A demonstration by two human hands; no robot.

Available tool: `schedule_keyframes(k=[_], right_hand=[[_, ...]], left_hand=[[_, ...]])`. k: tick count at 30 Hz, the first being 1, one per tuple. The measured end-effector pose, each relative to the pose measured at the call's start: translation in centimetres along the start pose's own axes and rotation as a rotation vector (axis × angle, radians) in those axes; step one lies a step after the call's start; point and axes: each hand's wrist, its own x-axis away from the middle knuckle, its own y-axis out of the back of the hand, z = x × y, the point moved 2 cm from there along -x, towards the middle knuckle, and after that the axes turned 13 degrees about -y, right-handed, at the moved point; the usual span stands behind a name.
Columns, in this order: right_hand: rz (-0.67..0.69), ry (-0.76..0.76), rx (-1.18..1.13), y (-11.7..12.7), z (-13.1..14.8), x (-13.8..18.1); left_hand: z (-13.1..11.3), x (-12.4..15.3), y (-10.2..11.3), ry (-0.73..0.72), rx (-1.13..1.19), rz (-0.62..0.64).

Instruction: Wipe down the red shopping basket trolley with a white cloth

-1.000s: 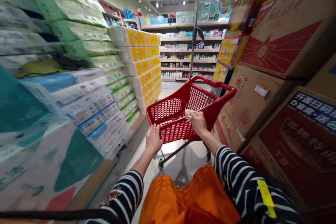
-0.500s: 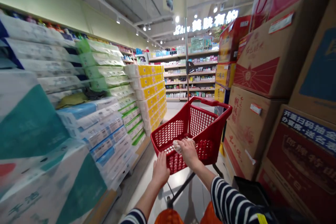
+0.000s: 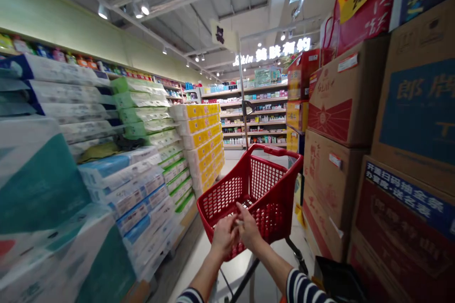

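In front of me stands a red plastic shopping cart [image 3: 273,220] with a perforated basket, its handle on the far side. My left hand [image 3: 225,236] and my right hand [image 3: 248,228] meet over the basket's near rim, fingers bent towards each other and touching. The right hand has one digit raised, the others closed in against the left. Whatever lies between the fingers is hidden; no white cloth can be made out. Whether either hand touches the rim, I cannot tell.
Wrapped tissue packs [image 3: 142,189] are stacked on the left, with yellow-and-white packs [image 3: 204,139] beyond. Tall cardboard cartons [image 3: 330,161] line the right side, close to the cart. A dark open box [image 3: 337,277] sits low at right. Product shelves [image 3: 263,109] and a metal pole [image 3: 244,128] stand ahead.
My right hand, earlier holding a crumpled white cloth on the basket rim, has come back towards my left hand. My left hand has left the rim's corner and curled its fingers. The view has shifted.
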Motion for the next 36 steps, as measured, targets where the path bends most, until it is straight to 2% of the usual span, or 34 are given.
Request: schedule_keyframes(k=[3,5,8,10,11,16,19,22,25,27,29,31,32,36], right_hand=[[0.066,-0.026,0.307,1.7,-0.4,0.4],[0.178,-0.009,0.467,2.3,-0.9,0.7],[0.267,0.047,0.569,2.4,-1.5,0.9],[0.253,0.066,0.579,2.1,-1.6,0.9],[0.238,0.064,0.580,1.8,-1.7,0.8],[0.209,0.034,0.622,0.9,-2.0,0.7],[0.213,0.040,0.635,1.3,-2.5,0.8],[0.239,0.045,0.627,1.6,-2.8,0.8],[0.263,0.004,0.588,1.4,-2.5,0.9],[0.230,-0.044,0.513,1.2,-1.8,0.9],[0.159,-0.071,0.357,0.9,-0.6,1.0],[0.112,-0.044,0.133,0.6,0.8,1.2],[0.107,-0.030,0.013,0.3,1.4,1.4],[0.126,-0.129,-0.327,-0.9,2.6,2.3]], left_hand=[[0.3,1.1,0.3,-0.131,-0.036,0.012],[1.3,1.7,1.1,-0.119,-0.004,0.012],[3.7,2.5,3.1,0.119,-0.005,-0.097],[4.8,2.7,4.1,0.290,-0.070,-0.190],[4.8,2.5,4.2,0.305,-0.101,-0.198],[2.2,0.7,1.8,0.011,-0.109,-0.020],[2.2,1.4,0.9,-0.090,-0.102,-0.003],[4.4,3.5,1.4,-0.248,-0.099,-0.064],[6.4,4.9,2.7,-0.309,-0.079,-0.216],[6.3,4.7,3.5,-0.299,-0.024,-0.291],[5.0,3.7,3.9,-0.295,0.089,-0.307],[2.9,2.4,3.8,-0.247,0.268,-0.326],[1.9,1.8,3.5,-0.178,0.392,-0.352],[-1.2,0.5,1.0,0.285,1.072,-0.485]])
